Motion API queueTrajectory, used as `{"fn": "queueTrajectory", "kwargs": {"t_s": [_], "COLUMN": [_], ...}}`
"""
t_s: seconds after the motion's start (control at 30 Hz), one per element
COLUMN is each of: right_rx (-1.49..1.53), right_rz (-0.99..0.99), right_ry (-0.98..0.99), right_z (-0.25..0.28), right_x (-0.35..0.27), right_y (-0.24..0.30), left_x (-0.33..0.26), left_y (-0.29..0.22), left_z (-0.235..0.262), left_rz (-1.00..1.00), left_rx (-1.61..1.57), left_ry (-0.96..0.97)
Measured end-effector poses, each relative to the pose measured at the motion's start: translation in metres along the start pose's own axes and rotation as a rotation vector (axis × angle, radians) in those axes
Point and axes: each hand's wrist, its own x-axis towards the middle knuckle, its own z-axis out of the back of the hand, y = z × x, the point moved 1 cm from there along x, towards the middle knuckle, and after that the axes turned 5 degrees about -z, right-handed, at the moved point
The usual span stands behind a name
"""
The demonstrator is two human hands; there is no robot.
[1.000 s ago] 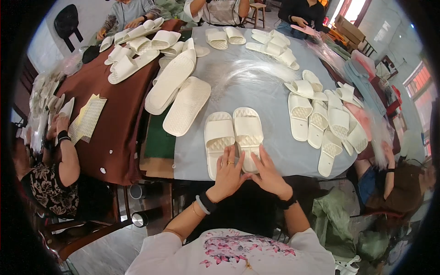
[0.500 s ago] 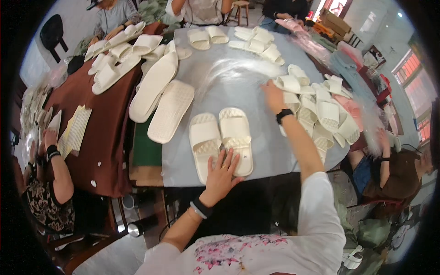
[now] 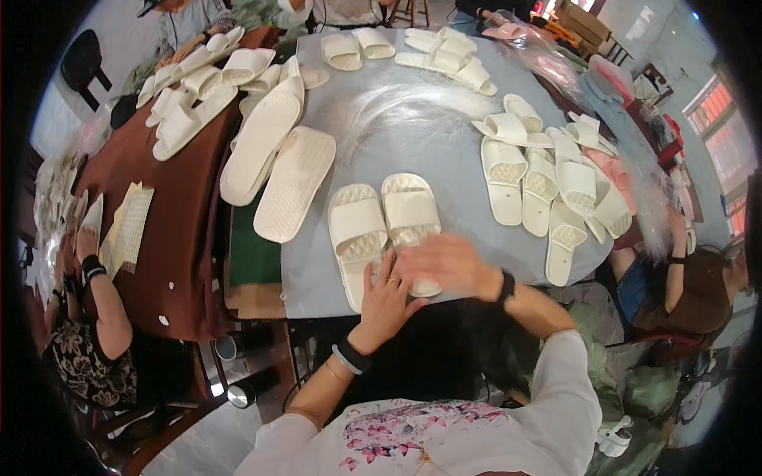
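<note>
Two white slide slippers lie side by side at the table's near edge, soles down with their toes pointing away from me. On the heel end of the left slipper (image 3: 355,218) rests my left hand (image 3: 386,297), its fingers spread and lying flat. My right hand (image 3: 448,266) is over the heel of the right slipper (image 3: 411,205) and hides much of it. That hand is smeared by motion, so its fingers cannot be made out. It overlaps the fingertips of my left hand.
A pile of white slippers (image 3: 571,178) lies to the right, with a pink one among it. Larger slippers (image 3: 298,186) lie sole up on the left. Clear plastic film (image 3: 421,103) stretches over the grey tabletop (image 3: 468,285). Other people sit around the tables.
My right hand has come from the slipper pile on the right to the slipper pair in front of me. My left hand stays on the pair.
</note>
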Motion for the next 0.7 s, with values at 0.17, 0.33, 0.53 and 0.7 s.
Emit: {"fn": "queueTrajectory", "kwargs": {"t_s": [0.17,0.33,0.53,0.7], "right_rx": [0.336,0.744,0.593,0.244], "right_rz": [-0.025,-0.607,-1.146,-1.002], "right_ry": [-0.211,-0.671,-1.372,-1.561], "right_z": [0.060,0.035,0.077,0.092], "right_x": [-0.023,-0.053,-0.103,-0.086], "right_y": [0.091,0.136,0.142,0.127], "left_x": [0.006,0.036,0.033,0.009], "left_y": [-0.022,-0.032,-0.005,-0.058], "left_z": [0.044,0.076,0.128,0.124], "left_rz": [0.044,0.499,0.360,-0.128], "left_rx": [-0.768,-2.572,-2.230,-1.866], "left_ry": [-0.118,0.332,-0.074,1.075]}}
